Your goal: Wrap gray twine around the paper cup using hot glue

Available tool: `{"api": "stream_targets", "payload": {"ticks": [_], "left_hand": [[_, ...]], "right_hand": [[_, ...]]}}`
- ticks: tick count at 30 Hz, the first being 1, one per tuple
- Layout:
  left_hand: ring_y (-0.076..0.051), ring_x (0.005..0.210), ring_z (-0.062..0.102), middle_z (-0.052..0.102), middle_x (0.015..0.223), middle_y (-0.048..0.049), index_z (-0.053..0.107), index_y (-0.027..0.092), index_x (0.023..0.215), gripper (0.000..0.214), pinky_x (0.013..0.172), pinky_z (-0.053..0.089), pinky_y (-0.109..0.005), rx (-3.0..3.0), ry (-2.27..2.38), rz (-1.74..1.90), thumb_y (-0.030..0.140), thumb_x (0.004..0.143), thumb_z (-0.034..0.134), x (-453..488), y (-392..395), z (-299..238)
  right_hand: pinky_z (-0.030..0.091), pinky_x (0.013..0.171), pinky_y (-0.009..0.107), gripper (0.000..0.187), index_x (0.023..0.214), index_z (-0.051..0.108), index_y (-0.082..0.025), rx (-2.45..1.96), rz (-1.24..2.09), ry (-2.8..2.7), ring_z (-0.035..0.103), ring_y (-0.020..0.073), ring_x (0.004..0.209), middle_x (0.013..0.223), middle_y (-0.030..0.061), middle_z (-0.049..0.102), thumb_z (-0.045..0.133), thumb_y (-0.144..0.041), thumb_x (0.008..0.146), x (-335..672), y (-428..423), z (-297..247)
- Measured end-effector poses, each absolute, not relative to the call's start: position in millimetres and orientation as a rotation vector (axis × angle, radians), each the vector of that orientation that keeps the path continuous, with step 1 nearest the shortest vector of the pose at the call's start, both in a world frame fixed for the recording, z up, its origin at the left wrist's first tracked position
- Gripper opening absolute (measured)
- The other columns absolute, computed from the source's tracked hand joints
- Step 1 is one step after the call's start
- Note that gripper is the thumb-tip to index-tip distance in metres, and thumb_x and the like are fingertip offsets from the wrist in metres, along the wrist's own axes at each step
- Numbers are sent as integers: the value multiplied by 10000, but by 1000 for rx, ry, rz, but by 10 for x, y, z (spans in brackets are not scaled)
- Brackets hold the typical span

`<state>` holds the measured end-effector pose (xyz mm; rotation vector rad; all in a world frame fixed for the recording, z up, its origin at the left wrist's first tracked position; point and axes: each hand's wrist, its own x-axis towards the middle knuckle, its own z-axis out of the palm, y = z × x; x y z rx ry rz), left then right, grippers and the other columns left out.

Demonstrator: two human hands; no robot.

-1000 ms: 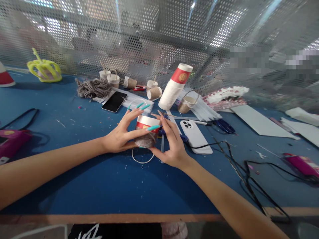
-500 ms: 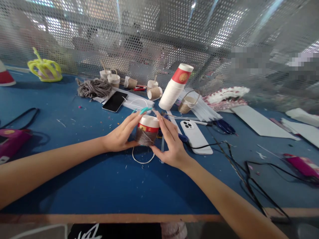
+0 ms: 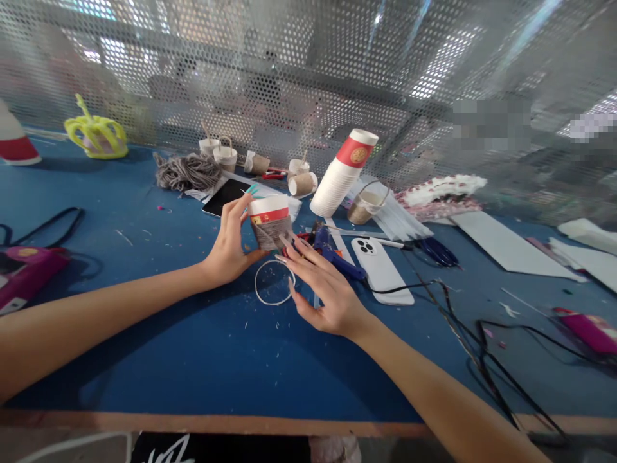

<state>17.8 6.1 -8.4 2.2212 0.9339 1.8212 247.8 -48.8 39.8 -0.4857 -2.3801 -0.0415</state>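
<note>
A paper cup (image 3: 268,222) with a white rim, a red band and grey-brown yarn wound round its lower part is held tilted above the table. My left hand (image 3: 227,251) grips its left side between thumb and fingers. My right hand (image 3: 330,290) is at the cup's lower right, fingers stretched out and apart; the fingertips reach the yarn, though I cannot tell how firmly they touch. Beneath the cup a thin white ring (image 3: 260,298) lies on the table, partly behind the right fingers. Just right of the cup rests a blue glue gun (image 3: 337,260).
Behind stand a leaning cup stack (image 3: 332,183), a grey yarn bundle (image 3: 187,172) and several small yarn-wrapped cups. A white phone (image 3: 385,273) lies at right, a dark one (image 3: 222,198) at left. Black cables (image 3: 450,315) cross the right side. A purple glue gun (image 3: 29,273) lies left.
The cup has risen up and left and tilted in my left hand. My right hand has come off its rim and side, down to its lower right. More of the ring and glue gun shows.
</note>
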Motion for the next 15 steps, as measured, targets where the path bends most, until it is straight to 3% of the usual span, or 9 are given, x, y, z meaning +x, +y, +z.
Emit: {"api": "stream_targets", "payload": {"ticks": [2, 4, 7, 11, 13, 15], "left_hand": [[-336, 1347, 435, 364, 1405, -143, 236, 289, 1493, 912, 1066, 526, -536, 2200, 965, 1825, 388, 776, 790, 181, 64, -84], [-333, 1343, 439, 359, 1407, -134, 254, 297, 1478, 900, 1070, 522, -533, 2161, 971, 1826, 381, 765, 798, 185, 70, -86], [-339, 1375, 416, 349, 1428, -132, 277, 304, 1449, 855, 1109, 481, -544, 2087, 927, 1824, 376, 770, 790, 188, 81, -89], [-338, 1407, 409, 364, 1453, -154, 275, 270, 1436, 820, 1188, 380, -562, 2068, 838, 1802, 343, 788, 773, 178, 98, -86], [-345, 1420, 402, 358, 1465, -163, 261, 258, 1445, 837, 1203, 355, -568, 2087, 818, 1809, 329, 787, 774, 170, 107, -82], [-357, 1440, 380, 342, 1482, -166, 244, 258, 1456, 851, 1210, 341, -579, 2099, 802, 1820, 324, 791, 771, 166, 116, -77]], "right_hand": [[565, 1031, 490, 744, 1519, 361, -254, -419, -65, -2369, 577, 270, 1320, 1388, 83, 635, 558, -66, 827, 2500, -524, 417], [648, 845, 380, 718, 1500, 386, -274, -389, -46, -2356, 739, 214, 1044, 1203, 46, 745, 544, -86, 826, 2538, -555, 442], [631, 664, 304, 606, 1416, 467, -298, -554, -27, -2272, 749, 157, 751, 1016, 12, 778, 522, -116, 841, 2636, -507, 514], [607, 687, 355, 325, 1140, 622, -202, -1000, 50, -2138, 701, 219, 856, 999, 89, 682, 600, -304, 832, 2910, -174, 689], [603, 740, 405, 418, 1129, 609, -195, -1285, 175, -2165, 680, 262, 957, 1110, 123, 628, 646, -450, 799, 3108, 20, 763], [594, 765, 450, 530, 1064, 619, -204, -1493, 278, -2299, 668, 300, 965, 1101, 122, 622, 753, -536, 673, 3288, 156, 792]]}}
